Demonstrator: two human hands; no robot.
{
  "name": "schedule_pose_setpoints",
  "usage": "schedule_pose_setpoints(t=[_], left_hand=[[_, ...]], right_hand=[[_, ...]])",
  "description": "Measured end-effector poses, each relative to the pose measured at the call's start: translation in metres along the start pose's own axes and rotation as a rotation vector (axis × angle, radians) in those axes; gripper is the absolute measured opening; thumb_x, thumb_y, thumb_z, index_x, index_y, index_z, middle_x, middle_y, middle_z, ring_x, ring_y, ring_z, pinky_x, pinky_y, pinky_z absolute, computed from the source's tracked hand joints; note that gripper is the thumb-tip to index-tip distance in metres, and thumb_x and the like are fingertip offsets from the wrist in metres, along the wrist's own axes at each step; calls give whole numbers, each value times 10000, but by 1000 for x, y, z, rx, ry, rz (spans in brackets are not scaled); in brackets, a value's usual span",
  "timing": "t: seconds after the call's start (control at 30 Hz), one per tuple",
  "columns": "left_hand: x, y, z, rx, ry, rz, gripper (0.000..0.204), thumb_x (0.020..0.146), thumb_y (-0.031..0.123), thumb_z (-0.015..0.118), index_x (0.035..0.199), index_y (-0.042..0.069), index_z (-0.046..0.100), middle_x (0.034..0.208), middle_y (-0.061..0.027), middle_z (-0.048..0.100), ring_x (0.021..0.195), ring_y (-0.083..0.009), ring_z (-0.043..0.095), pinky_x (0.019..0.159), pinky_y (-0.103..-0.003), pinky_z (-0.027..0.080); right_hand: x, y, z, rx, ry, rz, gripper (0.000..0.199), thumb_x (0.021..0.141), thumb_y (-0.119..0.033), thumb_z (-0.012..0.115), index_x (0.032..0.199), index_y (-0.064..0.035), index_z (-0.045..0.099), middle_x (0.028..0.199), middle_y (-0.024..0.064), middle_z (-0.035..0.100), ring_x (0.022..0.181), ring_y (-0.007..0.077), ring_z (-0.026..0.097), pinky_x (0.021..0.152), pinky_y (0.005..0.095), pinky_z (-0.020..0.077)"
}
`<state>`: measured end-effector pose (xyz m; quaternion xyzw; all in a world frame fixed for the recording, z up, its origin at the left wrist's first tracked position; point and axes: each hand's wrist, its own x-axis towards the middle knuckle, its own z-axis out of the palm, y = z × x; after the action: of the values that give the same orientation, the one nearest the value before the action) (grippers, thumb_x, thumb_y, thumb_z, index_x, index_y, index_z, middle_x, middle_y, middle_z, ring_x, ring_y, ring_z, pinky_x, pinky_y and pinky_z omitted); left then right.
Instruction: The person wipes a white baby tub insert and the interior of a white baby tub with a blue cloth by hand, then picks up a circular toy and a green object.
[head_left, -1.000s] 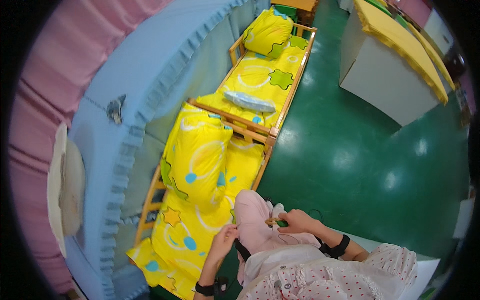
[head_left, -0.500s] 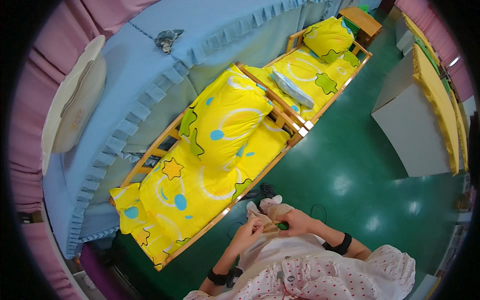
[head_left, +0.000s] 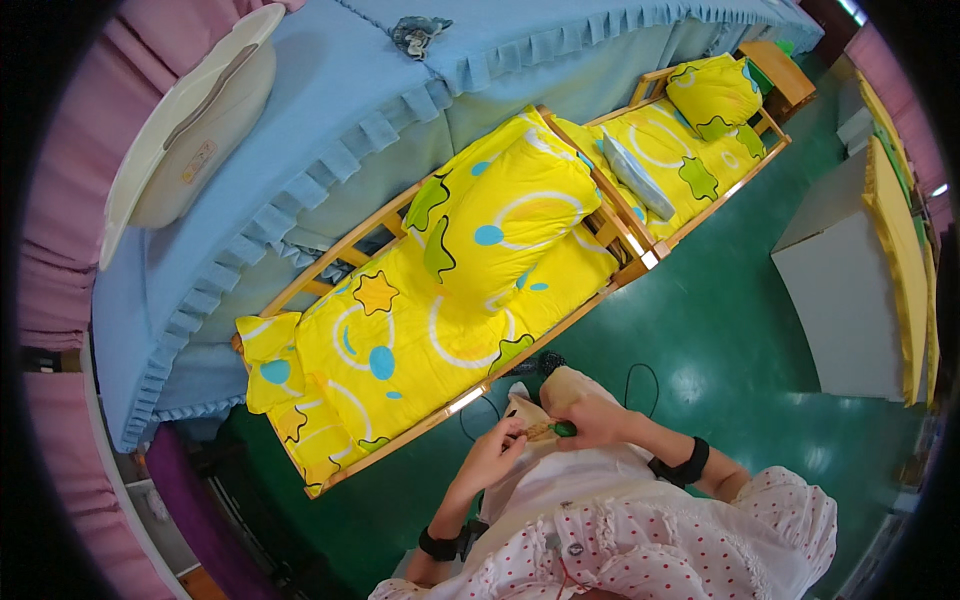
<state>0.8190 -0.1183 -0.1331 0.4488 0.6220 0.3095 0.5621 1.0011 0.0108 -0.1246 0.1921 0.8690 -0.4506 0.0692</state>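
Note:
Close in front of my body, my left hand [head_left: 488, 456] and my right hand [head_left: 592, 421] are both closed, a short way apart. Between them runs a small tan, cord-like piece [head_left: 539, 432], its left end pinched in my left fingertips. At my right fingers sits a small dark green piece [head_left: 565, 429], which appears joined to the tan part; its exact kind is too small to tell. Just beyond my hands is a child's wooden bed with yellow patterned bedding [head_left: 440, 330]. A plump folded yellow quilt [head_left: 520, 215] rests on it.
A second small bed [head_left: 690, 178] adjoins the first, bearing a yellow bundle [head_left: 714, 95] and a light blue pillow [head_left: 638, 176]. Blue ruffled cloth [head_left: 330, 150] covers the left side, with a white basin [head_left: 200, 150] standing tilted there. Grey panels [head_left: 840, 290] stand right; dark cables lie on the green floor.
The view has turned, so the beds and basin appear shifted right and upward. My hands stay together near my waist, still gripping the small tan and green thing.

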Motion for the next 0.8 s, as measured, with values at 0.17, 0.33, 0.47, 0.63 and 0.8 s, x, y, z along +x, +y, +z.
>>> schedule_pose_setpoints(t=[0.17,0.33,0.47,0.63,0.8], left_hand=[[8,12,-7,-20,50,-69,310,796,125,549,1073,22,456,879,-94,567,764,-135,554,652,-247,439],[28,19,-3,0,131,-23,304,779,142,578,1038,17,480,851,-79,545,677,-103,520,592,-235,433],[56,36,7,33,161,1,295,758,188,597,969,5,502,811,-105,537,627,-151,516,570,-264,429],[77,75,8,181,262,21,255,753,180,580,909,-11,515,772,-138,543,653,-239,543,582,-296,429],[96,93,6,144,264,92,177,779,103,556,906,-19,535,787,-98,565,690,-163,541,644,-263,427]], right_hand=[[21,-3,-30,-132,-41,-45,268,643,-253,607,698,-37,458,632,164,529,638,347,526,575,423,396],[39,12,-65,-150,-143,-147,295,656,-257,617,774,-29,470,669,179,526,665,355,524,594,420,399],[51,35,-95,16,-161,-214,361,643,-249,638,886,-33,481,753,178,538,716,351,534,622,398,421],[55,50,-124,17,-90,-92,375,646,-286,619,882,-12,520,716,173,548,703,341,552,598,382,437],[45,62,-141,152,7,-117,383,658,-308,601,879,-5,522,684,186,547,646,332,551,577,378,434]])
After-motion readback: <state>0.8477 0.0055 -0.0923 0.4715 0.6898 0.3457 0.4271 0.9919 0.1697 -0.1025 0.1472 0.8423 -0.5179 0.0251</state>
